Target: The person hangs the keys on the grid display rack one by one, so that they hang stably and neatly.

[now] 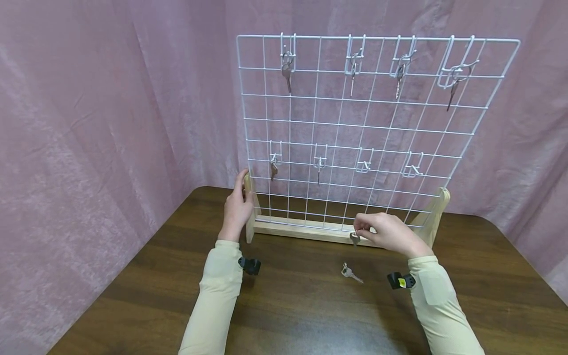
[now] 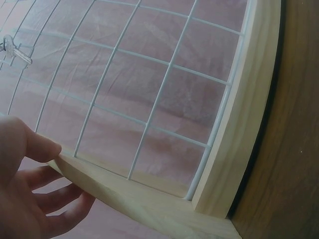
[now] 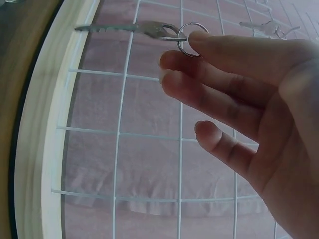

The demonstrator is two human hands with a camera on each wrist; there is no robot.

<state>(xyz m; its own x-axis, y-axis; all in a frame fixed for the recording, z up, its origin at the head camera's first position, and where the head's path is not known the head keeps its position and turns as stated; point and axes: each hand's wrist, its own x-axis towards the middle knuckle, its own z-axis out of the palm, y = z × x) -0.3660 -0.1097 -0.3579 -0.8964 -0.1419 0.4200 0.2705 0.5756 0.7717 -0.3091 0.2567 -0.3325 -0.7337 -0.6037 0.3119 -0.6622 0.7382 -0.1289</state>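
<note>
My right hand (image 1: 390, 233) pinches a small metal ring (image 3: 193, 56) between thumb and forefinger. From that ring hangs a silver key (image 3: 152, 30), seen in front of the grid stand's wooden base bar (image 1: 306, 230). A second key (image 1: 352, 273) with its ring lies on the table below. At the stand's left end my left hand (image 1: 237, 211) holds the wooden side post (image 1: 249, 209); in the left wrist view the thumb rests on one face and the fingers curl under the other. The white wire grid (image 1: 368, 128) rises between the wooden ends.
Keys hang from all the upper-row hooks, such as a key (image 1: 286, 74) at the left. Below, two left hooks carry keys (image 1: 273, 170); the two right ones, including a white hook (image 1: 364, 166), are bare. A pink curtain (image 1: 133, 98) surrounds the brown table (image 1: 293, 305).
</note>
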